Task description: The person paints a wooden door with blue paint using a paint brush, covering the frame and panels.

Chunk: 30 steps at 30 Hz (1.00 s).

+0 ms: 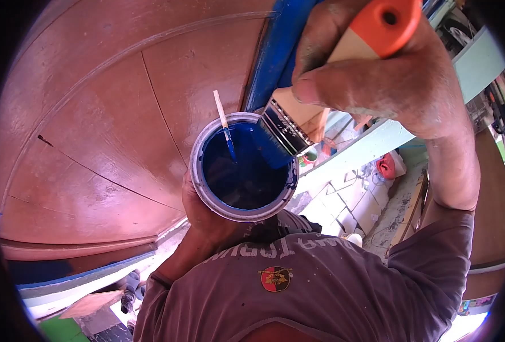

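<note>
My right hand [372, 85] is closed around a flat paintbrush [298, 117] with a wooden handle and an orange-red end. Its bristles are blue and hang over the right inside edge of a round paint bucket [194, 165]. Dark blue paint [244, 176] lies inside the bucket, and a thin wooden stick [221, 108] leans on the rim with its lower end blue. Beneath the bucket, my left hand [198, 214] supports it from the left side, with most of its fingers hidden behind it.
A large brown wooden panel [104, 114] fills the left, bordered by a blue-painted frame [269, 57]. A pale green beam [366, 148] runs diagonally at right. Below lie a tiled floor [349, 202] and a red-and-white item [386, 165]. Footwear [130, 288] shows at lower left.
</note>
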Each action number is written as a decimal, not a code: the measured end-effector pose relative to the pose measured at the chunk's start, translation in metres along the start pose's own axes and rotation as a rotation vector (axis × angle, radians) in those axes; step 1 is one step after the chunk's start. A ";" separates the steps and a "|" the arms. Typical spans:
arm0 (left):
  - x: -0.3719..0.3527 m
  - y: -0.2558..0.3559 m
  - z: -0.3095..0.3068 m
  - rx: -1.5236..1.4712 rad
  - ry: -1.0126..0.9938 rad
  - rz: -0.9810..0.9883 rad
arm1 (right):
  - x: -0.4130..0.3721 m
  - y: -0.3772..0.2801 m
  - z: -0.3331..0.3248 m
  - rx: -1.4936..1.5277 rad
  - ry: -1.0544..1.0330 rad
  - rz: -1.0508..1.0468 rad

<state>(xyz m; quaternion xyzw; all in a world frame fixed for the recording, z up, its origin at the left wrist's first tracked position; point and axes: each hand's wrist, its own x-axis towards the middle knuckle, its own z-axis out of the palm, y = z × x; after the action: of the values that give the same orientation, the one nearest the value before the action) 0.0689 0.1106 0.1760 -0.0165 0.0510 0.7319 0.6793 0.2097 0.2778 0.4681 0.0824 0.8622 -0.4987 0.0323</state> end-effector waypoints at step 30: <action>0.009 0.002 -0.021 0.116 0.041 0.076 | 0.002 0.007 0.029 -0.212 0.282 -0.070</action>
<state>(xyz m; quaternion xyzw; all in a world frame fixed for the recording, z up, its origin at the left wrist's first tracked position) 0.0651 0.1175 0.1547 0.0097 0.1080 0.7523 0.6498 0.2079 0.2566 0.4477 0.1176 0.9084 -0.3891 -0.0980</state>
